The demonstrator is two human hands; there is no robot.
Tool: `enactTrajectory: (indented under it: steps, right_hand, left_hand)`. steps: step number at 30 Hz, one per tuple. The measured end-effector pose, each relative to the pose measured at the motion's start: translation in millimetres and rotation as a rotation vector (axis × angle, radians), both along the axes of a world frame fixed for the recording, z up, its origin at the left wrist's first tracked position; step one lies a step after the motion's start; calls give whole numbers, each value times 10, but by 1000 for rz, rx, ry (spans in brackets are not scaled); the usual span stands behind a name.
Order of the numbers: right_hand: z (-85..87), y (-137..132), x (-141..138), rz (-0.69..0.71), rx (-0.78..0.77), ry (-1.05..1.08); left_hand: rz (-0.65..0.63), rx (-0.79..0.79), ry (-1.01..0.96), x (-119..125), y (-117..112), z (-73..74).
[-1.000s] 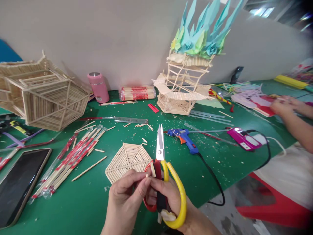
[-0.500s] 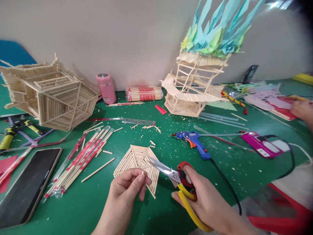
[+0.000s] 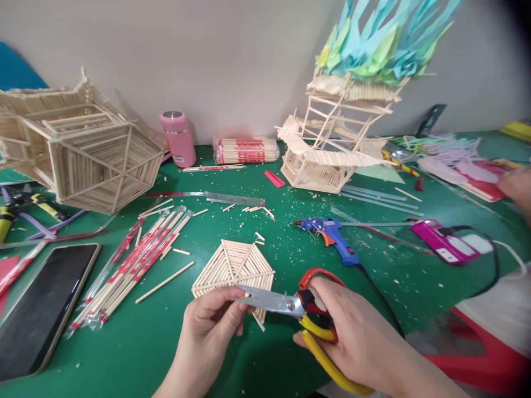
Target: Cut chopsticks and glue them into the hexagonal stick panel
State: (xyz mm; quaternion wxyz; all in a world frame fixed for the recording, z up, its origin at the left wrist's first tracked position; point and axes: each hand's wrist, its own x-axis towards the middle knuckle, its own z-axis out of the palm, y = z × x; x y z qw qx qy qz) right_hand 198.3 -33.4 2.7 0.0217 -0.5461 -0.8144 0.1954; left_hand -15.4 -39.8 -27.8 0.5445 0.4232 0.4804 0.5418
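My right hand (image 3: 338, 320) grips a pair of scissors (image 3: 286, 304) by the red and yellow handles. Their blades reach left to the fingertips of my left hand (image 3: 218, 318). That hand is closed in a pinch on a small wooden stick, mostly hidden by the fingers and blades. Just behind my hands, a flat hexagonal panel of wooden sticks (image 3: 236, 260) lies on the green table (image 3: 257, 367). One loose stick (image 3: 165, 282) lies left of the panel, beside plastic-wrapped sticks with red bands (image 3: 136, 265).
A blue glue gun (image 3: 327, 235) lies right of the panel, its cord running to a magenta power strip (image 3: 443, 241). Stick lanterns stand left (image 3: 110, 166) and back right (image 3: 319, 168). A phone (image 3: 47, 304) and pink flask (image 3: 178, 141) are leftward. Another person's hand (image 3: 516, 185) shows far right.
The scissors have swung down and left, so their blades now meet my left fingertips. My left hand stays nearly in place, and the whole view has shifted slightly.
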Motion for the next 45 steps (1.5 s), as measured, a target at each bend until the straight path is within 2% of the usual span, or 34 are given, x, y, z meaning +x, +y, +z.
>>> enactTrajectory:
  steps: [4,9,17,31,45]
  right_hand:
    - [5,11,1,-8,-38,-1]
    - [32,15,9,12,-2,-45]
    - [36,21,17,78,81,-44]
    - [4,11,43,110,57,-83]
    - [28,-4,34,107,80,-112]
  left_hand:
    - [-18,73,50,-18,-14,-38]
    - [-46,117,95,-28,-1,-67]
    - [-55,168,64,-16,-14,-44]
    - [-72,248,90,-19,-32,-52]
    - [-65,316,222,-77,-34,-23]
